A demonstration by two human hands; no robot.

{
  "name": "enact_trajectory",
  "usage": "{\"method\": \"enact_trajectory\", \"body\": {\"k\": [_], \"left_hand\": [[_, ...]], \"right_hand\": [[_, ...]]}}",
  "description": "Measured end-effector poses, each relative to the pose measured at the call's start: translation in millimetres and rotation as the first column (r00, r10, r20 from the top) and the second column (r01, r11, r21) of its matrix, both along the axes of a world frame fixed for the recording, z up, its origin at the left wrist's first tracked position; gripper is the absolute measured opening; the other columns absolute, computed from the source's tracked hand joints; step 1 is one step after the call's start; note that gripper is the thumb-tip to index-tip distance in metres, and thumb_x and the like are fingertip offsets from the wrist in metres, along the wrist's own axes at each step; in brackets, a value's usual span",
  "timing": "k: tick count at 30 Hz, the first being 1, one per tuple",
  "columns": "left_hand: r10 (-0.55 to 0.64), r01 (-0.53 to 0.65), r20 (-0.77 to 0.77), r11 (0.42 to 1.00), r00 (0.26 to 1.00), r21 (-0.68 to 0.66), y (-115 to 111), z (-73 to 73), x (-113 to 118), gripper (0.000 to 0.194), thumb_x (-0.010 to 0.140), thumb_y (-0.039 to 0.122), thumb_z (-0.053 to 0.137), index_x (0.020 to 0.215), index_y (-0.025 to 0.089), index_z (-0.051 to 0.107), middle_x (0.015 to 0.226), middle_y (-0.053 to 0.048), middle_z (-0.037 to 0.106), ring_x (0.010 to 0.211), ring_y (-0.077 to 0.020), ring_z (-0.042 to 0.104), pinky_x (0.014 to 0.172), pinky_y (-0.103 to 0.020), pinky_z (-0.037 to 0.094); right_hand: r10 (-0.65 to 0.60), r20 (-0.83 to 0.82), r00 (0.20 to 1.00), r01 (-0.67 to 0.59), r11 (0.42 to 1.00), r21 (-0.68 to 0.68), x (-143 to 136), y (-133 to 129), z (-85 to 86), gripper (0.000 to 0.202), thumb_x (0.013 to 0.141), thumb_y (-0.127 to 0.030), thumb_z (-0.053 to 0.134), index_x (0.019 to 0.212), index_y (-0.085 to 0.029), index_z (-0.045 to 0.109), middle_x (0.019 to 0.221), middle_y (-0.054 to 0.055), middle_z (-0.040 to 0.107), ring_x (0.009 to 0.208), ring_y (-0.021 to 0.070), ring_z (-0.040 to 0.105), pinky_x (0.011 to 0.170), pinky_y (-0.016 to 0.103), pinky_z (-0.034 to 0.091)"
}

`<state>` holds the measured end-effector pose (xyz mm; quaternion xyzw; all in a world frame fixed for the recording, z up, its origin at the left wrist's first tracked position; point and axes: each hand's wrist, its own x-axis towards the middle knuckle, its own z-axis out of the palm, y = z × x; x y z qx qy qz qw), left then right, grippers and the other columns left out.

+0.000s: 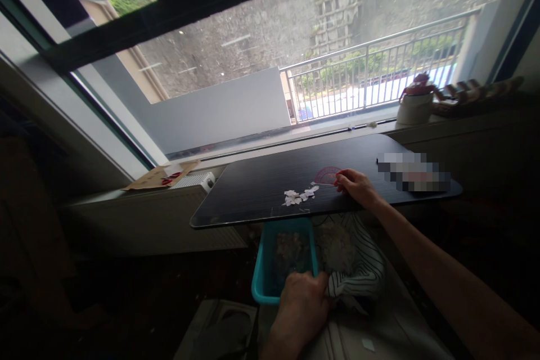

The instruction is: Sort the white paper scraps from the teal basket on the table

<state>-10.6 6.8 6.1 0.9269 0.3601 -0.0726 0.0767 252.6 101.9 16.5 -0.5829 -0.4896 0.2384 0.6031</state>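
Note:
In my right hand is a translucent red protractor, pinched by one end. Its straight edge rests at or just above the dark tabletop. Small torn scraps of white paper lie in a loose pile left of the protractor, near the table's front edge. Below that edge, my left hand is closed on the near rim of a teal plastic bin. Paper bits show inside the bin. A striped cloth bag with more pale scraps in it sits against the bin's right side, touching or close to my left hand.
A blurred-out object lies at the table's right end. On the sill stand a white jug with a reddish lid and a basket. Brown paper with red-handled scissors rests by the radiator. A window spans the back.

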Motion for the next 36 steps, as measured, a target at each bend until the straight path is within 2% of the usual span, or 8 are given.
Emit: {"method": "enact_trajectory", "body": {"k": [6,12,19,25,32,36], "left_hand": [[-0.006,0.006,-0.003,1.0,1.0,0.005,-0.4,1.1,-0.4,0.019,0.081,0.028,0.045,0.093,0.021,0.059,0.083,-0.006,0.064,0.077,-0.0239,0.06,0.07,-0.032,0.043],[-0.008,0.007,0.023,0.999,1.0,0.041,-0.2,-2.8,-0.6,0.017,0.08,0.028,0.046,0.09,0.022,0.059,0.081,-0.005,0.064,0.075,-0.0231,0.06,0.067,-0.031,0.043],[0.001,-0.001,0.014,1.0,1.0,0.023,0.3,-0.5,0.3,0.018,0.079,0.027,0.046,0.09,0.021,0.059,0.081,-0.005,0.064,0.076,-0.0234,0.06,0.068,-0.031,0.044],[0.001,-0.001,-0.011,1.0,1.0,-0.008,-0.7,5.1,0.9,0.018,0.08,0.026,0.045,0.092,0.021,0.058,0.084,-0.006,0.064,0.078,-0.0238,0.06,0.07,-0.032,0.043],[0.01,-0.01,-0.021,1.0,1.0,-0.025,-1.3,6.3,1.6,0.019,0.081,0.024,0.045,0.094,0.021,0.058,0.085,-0.006,0.064,0.079,-0.0236,0.06,0.071,-0.032,0.042],[0.014,-0.014,-0.013,1.0,1.0,-0.015,-0.6,3.0,0.8,0.019,0.081,0.024,0.044,0.093,0.021,0.058,0.084,-0.006,0.064,0.079,-0.0233,0.06,0.07,-0.031,0.042]], "right_hand": [[-0.098,0.13,0.987,0.097,0.995,0.011,-2.3,-2.7,-6.8,0.023,0.071,-0.031,0.056,0.089,-0.017,0.063,0.069,0.002,0.065,0.056,0.0131,0.057,0.054,0.026,0.047],[-0.183,0.186,0.965,0.181,0.983,0.028,-0.7,-2.6,-6.0,0.033,0.075,-0.036,0.051,0.098,-0.016,0.063,0.068,0.003,0.064,0.056,0.0139,0.056,0.056,0.027,0.046],[-0.165,0.243,0.956,0.163,0.986,0.027,-2.0,-4.2,-5.9,0.031,0.074,-0.034,0.052,0.095,-0.017,0.065,0.066,0.002,0.064,0.055,0.0134,0.055,0.057,0.027,0.046],[-0.066,0.263,0.962,0.057,0.997,0.043,-2.5,-1.4,-9.2,0.032,0.075,-0.036,0.052,0.098,-0.018,0.065,0.069,0.002,0.065,0.058,0.0133,0.056,0.058,0.026,0.047],[-0.092,0.244,0.965,0.082,0.995,0.048,-3.4,-3.8,-7.0,0.031,0.074,-0.034,0.052,0.097,-0.017,0.065,0.067,0.002,0.065,0.057,0.0136,0.056,0.056,0.026,0.046],[-0.007,0.245,0.969,-0.002,0.999,0.036,-6.1,-4.5,-5.1,0.031,0.074,-0.034,0.052,0.096,-0.017,0.066,0.07,0.002,0.066,0.054,0.0117,0.054,0.056,0.025,0.047]]}}
